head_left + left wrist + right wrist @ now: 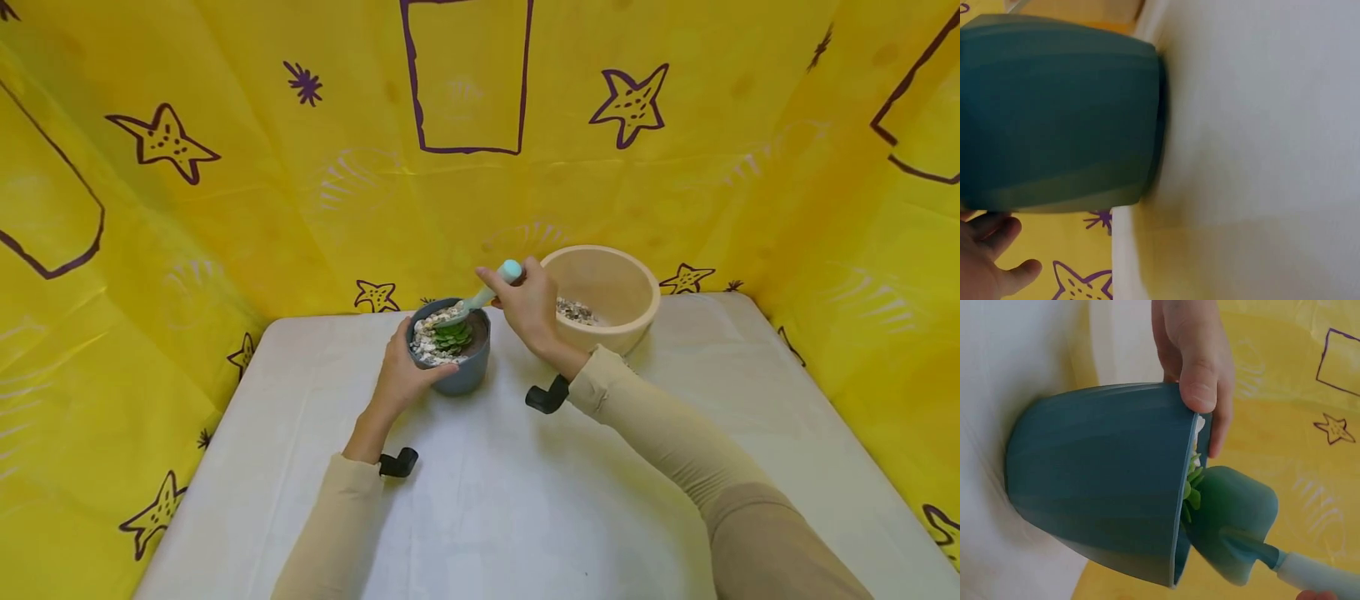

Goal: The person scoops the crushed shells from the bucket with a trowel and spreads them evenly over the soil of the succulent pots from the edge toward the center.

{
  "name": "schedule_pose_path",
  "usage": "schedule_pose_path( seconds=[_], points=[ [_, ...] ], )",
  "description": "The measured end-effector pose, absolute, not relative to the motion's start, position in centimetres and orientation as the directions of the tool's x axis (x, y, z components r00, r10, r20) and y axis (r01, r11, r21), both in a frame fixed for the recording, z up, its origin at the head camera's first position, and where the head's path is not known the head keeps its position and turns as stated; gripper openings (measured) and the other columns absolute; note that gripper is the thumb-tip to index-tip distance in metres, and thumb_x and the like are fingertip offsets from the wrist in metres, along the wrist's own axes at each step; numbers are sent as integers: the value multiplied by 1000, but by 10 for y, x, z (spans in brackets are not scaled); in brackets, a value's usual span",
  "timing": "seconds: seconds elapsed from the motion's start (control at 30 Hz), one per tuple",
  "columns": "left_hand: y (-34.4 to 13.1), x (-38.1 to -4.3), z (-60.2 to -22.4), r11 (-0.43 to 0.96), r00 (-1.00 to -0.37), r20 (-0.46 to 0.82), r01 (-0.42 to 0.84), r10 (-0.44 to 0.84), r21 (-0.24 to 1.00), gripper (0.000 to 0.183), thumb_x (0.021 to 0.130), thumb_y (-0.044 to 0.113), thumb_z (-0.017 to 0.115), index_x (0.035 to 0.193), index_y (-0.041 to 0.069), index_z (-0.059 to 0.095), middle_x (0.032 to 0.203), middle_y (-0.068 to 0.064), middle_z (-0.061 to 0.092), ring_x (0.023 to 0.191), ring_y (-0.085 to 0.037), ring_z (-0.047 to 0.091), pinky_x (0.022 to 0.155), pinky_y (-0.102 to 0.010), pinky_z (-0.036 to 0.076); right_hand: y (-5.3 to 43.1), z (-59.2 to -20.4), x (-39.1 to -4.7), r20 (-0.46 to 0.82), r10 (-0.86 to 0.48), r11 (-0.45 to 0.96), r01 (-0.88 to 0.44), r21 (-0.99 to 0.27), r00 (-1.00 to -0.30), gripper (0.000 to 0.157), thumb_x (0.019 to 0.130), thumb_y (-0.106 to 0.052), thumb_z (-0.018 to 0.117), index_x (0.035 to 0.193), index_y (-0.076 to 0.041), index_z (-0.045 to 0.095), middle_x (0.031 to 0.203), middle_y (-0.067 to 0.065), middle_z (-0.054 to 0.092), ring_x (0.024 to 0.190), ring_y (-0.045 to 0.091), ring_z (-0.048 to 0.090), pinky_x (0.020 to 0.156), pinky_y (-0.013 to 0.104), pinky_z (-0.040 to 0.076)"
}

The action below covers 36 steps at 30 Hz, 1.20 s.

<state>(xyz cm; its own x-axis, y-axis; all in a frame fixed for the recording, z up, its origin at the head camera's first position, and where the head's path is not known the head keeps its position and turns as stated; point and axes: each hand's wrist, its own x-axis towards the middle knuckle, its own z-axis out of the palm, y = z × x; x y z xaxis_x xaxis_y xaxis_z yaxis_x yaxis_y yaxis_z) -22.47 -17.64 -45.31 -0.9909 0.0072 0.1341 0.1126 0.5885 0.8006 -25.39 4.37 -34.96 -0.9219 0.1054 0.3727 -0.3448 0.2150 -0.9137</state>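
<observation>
A dark blue-grey plant pot [461, 382] stands upright on the table and holds a green succulent [453, 337]. White pebbles [424, 340] cover the left part around the plant, while the right part shows a dark surface. My left hand [401, 371] grips the pot's rim at the left, its thumb along the near side. With my right hand [531, 307] I hold a pale green hand trowel [483, 296] by its handle. The trowel's blade [1238, 506] tilts over the pot's mouth, close against the succulent's leaves in the right wrist view.
Right of the pot stands a round cream tub [600, 333] with mixed pebbles [576, 312] at its bottom. Both rest near the far edge of a white-covered table [480, 500]. Yellow patterned cloth [480, 200] encloses the table at the back and sides.
</observation>
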Motion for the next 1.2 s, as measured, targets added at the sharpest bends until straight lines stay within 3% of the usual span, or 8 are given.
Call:
schedule_pose_path(
  seconds=[0.2,0.5,0.8,1.0,1.2],
  points=[
    [-190,-233,-449,594,-994,69,104,83,798,122,68,51,85,157,11,12,161,-17,19,148,-37,20,117,-60,23,43,-352,-254,373,64,145,-361,-921,-926,38,84,-31,77,82,-5,49,78,18,67,71,42,70,66,47,60],
    [-193,-242,-452,576,-991,51,112,121,809,122,69,52,84,158,14,10,163,-14,16,150,-35,17,118,-59,20,42,-360,-257,379,25,61,-377,-924,-925,34,86,-24,75,83,-5,47,82,21,67,75,39,71,68,41,61],
    [-181,-237,-454,586,-988,139,152,67,796,118,65,52,86,155,14,20,158,-13,29,145,-34,29,116,-58,27,52,-361,-262,298,93,-15,-301,-953,-950,32,87,-20,74,84,-6,46,91,28,69,74,33,74,68,46,60],
    [-171,-232,-451,657,-986,164,120,-6,745,119,63,63,83,154,16,22,152,-15,37,139,-36,37,108,-61,35,55,-359,-264,293,135,11,-294,-956,-947,34,85,-24,76,83,-7,47,90,26,70,73,32,74,67,41,60],
    [-177,-231,-449,652,-994,107,96,23,752,120,67,57,83,156,12,16,156,-19,28,143,-37,30,112,-61,31,55,-351,-261,315,147,52,-311,-949,-938,36,84,-26,77,82,-6,47,88,24,70,75,41,72,64,40,60]
  ],
)
